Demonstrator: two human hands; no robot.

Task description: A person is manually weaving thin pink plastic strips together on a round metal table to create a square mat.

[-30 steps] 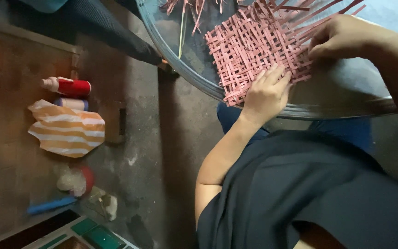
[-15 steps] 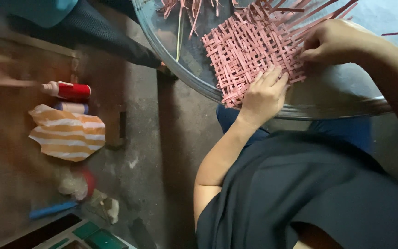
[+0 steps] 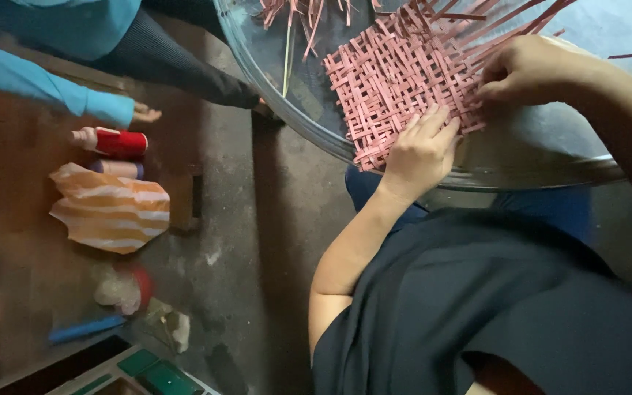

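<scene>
- Since a moment ago, a co-worker's blue sleeve (image 3: pixel 53 91) has reached in, far left of both hands
- Pink woven mat (image 3: pixel 404 80) lies on round metal tray (image 3: pixel 550 172), mid-weave
- Left hand (image 3: pixel 422 150) rests flat, open, on the mat's near edge
- Right hand (image 3: pixel 524 69) pinches a strip at the mat's right edge; tightening it seemingly needs the left hand's steady pressure

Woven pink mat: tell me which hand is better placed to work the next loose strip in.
Probably the right hand: its fingers pinch at the mat edge beside the loose strips. The left hand lies flat, holding the weave down.
</scene>
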